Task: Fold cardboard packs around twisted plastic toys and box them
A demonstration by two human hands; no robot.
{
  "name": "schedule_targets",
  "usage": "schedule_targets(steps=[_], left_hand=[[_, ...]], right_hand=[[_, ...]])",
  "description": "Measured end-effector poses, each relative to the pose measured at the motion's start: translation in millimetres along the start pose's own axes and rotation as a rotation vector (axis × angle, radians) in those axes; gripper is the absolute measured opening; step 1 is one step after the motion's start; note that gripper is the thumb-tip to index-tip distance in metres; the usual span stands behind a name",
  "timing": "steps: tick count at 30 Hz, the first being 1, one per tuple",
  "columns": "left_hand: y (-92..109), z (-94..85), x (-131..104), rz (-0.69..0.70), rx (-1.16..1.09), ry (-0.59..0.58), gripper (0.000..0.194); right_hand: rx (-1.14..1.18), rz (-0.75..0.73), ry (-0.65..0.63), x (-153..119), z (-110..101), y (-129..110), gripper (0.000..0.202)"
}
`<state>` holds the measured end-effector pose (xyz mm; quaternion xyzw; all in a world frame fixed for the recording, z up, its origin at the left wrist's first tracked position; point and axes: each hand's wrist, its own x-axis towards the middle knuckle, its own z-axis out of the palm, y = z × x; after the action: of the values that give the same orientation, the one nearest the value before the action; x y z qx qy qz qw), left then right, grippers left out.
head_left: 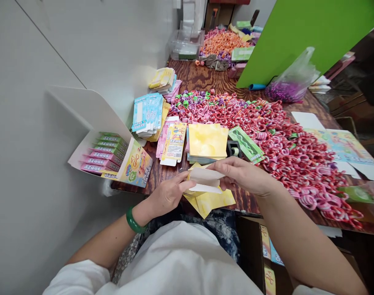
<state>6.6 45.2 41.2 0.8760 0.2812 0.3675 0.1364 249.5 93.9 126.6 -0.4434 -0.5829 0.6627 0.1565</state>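
Observation:
Between my two hands is a small paper box (pixel 206 178), its white inside turned up and its flaps standing open. My left hand (pixel 171 192), below a green bangle (pixel 134 220), pinches the box's left end. Fingers of my right hand (pixel 240 174) close on its right side and upper flap. Under the box lie yellow printed sheets (pixel 216 202) at the table's front edge. Just beyond, a stack of yellow cards (pixel 209 141) stands beside a flat yellow printed box (pixel 173 143). Right of the stack sits a black tape dispenser (pixel 234 149), partly hidden by a green box (pixel 246 144).
A large heap of red and pink hair ties (pixel 257 119) spreads across the table's right side. On the left, an open display carton (pixel 136 164) holds green and pink boxes (pixel 105 157). Blue flat boxes (pixel 147 111) are stacked behind. A green panel (pixel 306 37) rises at the back right.

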Motion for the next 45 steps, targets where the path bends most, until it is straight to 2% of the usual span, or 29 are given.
schedule_targets(steps=[2,6,11,14,17,22,26,31,35,37,39,42,45], left_hand=[[-1.6,0.8,0.1,-0.007,-0.023,0.0,0.045],[-4.2,2.2,0.0,-0.008,-0.068,-0.029,0.045],[-5.5,1.8,0.0,0.014,-0.024,-0.03,0.046],[-6.5,2.4,1.0,0.024,-0.005,-0.032,0.047],[-8.1,5.5,2.0,0.035,-0.036,0.016,0.051],[-9.6,11.1,1.3,0.027,-0.053,0.11,0.061],[-10.0,8.9,-0.6,0.004,-0.022,0.121,0.06],[-11.6,-0.2,1.9,-0.008,-0.071,0.018,0.044],[-10.0,-10.9,10.2,-0.066,-0.097,-0.057,0.04],[-7.0,-17.5,14.1,-0.083,-0.097,-0.128,0.043],[-3.0,-23.7,15.9,-0.097,-0.065,-0.21,0.051],[2.5,-30.0,14.6,-0.112,-0.002,-0.323,0.064],[5.3,-32.3,12.5,-0.115,0.009,-0.371,0.072]], right_hand=[[0.0,0.005,-0.006,-0.1,-1.5,-1.8,0.064],[-0.094,0.039,-0.041,-0.6,-0.7,-12.1,0.05],[-0.238,0.076,-0.036,6.6,5.9,-16.0,0.037],[-0.468,0.055,0.066,12.6,9.3,-16.9,0.033],[-0.76,0.01,0.132,15.7,13.0,-25.8,0.041],[-1.231,-0.025,0.098,15.4,21.4,-47.5,0.034],[-1.367,-0.098,0.057,14.0,25.8,-49.6,0.031],[-1.328,-0.146,0.079,13.6,31.3,-38.9,0.034],[-1.25,-0.238,0.115,12.2,34.1,-31.5,0.034],[-1.052,-0.294,0.133,9.0,30.1,-26.5,0.028],[-0.733,-0.331,0.137,4.4,23.3,-18.3,0.021],[-0.239,-0.306,0.131,-2.2,16.5,1.3,0.026],[0.061,-0.317,0.223,-7.2,22.5,25.1,0.027]])
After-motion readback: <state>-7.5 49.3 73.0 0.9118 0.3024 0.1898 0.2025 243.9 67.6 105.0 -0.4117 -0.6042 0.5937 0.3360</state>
